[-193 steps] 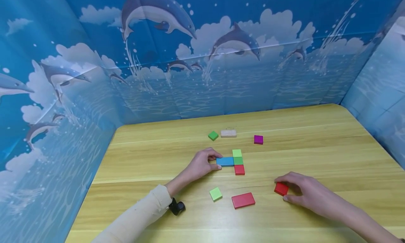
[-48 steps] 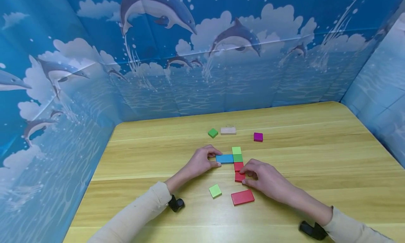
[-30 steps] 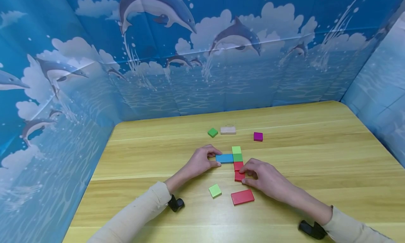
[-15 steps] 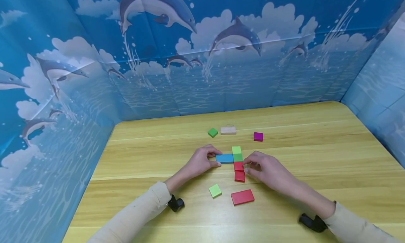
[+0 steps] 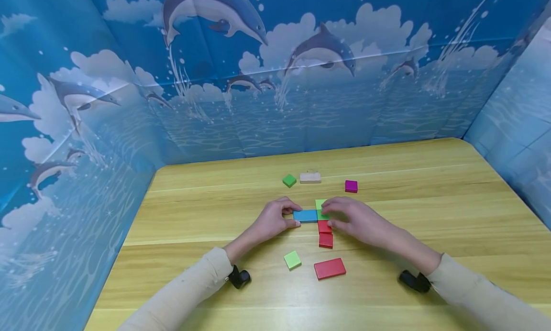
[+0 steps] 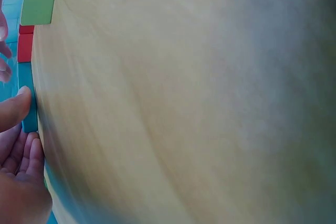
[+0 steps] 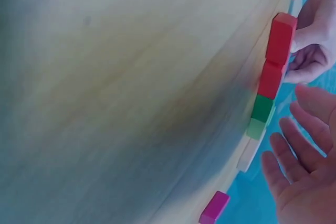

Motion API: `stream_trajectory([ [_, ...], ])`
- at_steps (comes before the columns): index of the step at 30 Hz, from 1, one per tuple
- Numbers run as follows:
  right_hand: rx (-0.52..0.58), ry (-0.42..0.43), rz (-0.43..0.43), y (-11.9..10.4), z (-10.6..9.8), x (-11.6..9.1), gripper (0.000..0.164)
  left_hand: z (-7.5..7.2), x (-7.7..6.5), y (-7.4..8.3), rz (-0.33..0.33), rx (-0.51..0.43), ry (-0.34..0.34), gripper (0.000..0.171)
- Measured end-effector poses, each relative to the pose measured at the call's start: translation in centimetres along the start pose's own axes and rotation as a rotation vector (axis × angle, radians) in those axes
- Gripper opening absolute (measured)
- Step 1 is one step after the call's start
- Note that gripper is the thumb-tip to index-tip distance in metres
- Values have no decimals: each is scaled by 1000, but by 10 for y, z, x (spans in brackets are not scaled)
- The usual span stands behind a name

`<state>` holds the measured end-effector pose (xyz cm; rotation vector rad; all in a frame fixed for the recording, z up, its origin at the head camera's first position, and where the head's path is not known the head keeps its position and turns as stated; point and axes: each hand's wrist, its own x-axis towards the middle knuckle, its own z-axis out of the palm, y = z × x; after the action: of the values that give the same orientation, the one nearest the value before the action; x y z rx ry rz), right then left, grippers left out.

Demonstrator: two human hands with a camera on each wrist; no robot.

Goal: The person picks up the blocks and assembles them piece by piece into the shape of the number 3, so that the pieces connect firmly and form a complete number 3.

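- Wood-grained table, backed by dolphin-printed sheeting
- Flat blue rectangle, pinched by the left hand
- Right hand, held loosely spread over a pale green square

The desk looks like smooth wood grain, softly glossy well in from its far edge; the blue block and large red block look smooth, painted, faintly shiny; the pale block near the far edge looks matt; the creased backdrop behind that edge looks like smooth cloth; the sleeves are matt cloth.
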<state>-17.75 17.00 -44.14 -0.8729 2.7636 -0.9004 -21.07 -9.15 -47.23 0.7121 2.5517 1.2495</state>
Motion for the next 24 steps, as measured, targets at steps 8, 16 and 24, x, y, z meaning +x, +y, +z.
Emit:
stream_trajectory([
  [8,-39,-49,-13,4,2,7,32,-1,0,0,9,3,-2,28],
  [16,-55,-48,-29,8,3,8,30,-1,1,0,7,-4,0,28],
  [24,-40,-55,-31,12,4,9,28,0,0,2,0,11,3,28],
])
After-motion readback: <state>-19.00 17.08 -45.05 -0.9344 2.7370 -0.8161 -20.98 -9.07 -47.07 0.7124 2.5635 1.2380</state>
